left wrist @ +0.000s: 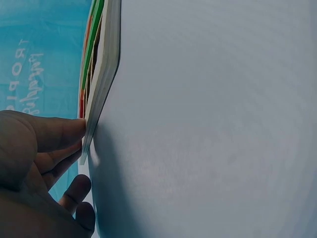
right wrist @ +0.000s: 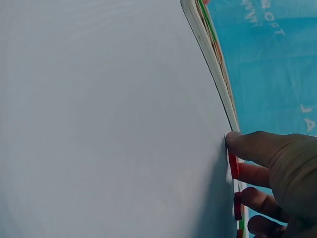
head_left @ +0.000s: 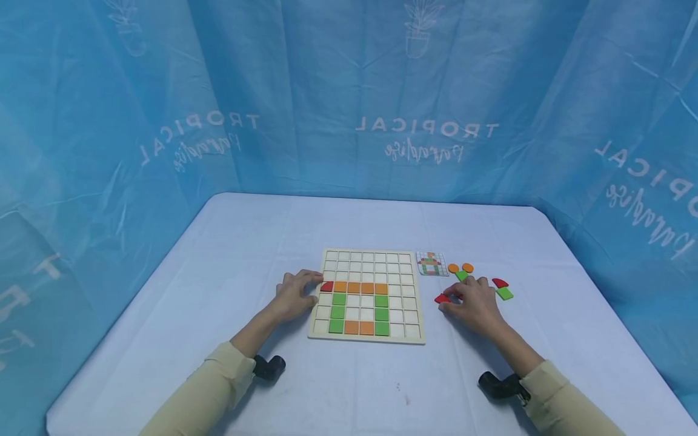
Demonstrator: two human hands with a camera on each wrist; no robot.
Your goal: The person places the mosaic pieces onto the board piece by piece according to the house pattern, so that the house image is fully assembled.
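Observation:
A square wooden grid board lies on the table, with orange and green square tiles and one red quarter-round tile set in its cells. My left hand rests its thumb and index finger against the board's left edge; in the left wrist view the thumb touches the side of the board. Right of the board, my right hand pinches a red quarter-round tile between thumb and index finger, low at the table surface. That red tile also shows under the thumb in the right wrist view.
A small pattern card lies by the board's upper right corner. Next to it are two orange round tiles and a green tile. Farther right lie another red quarter-round tile and a green tile. Blue curtains surround the white table.

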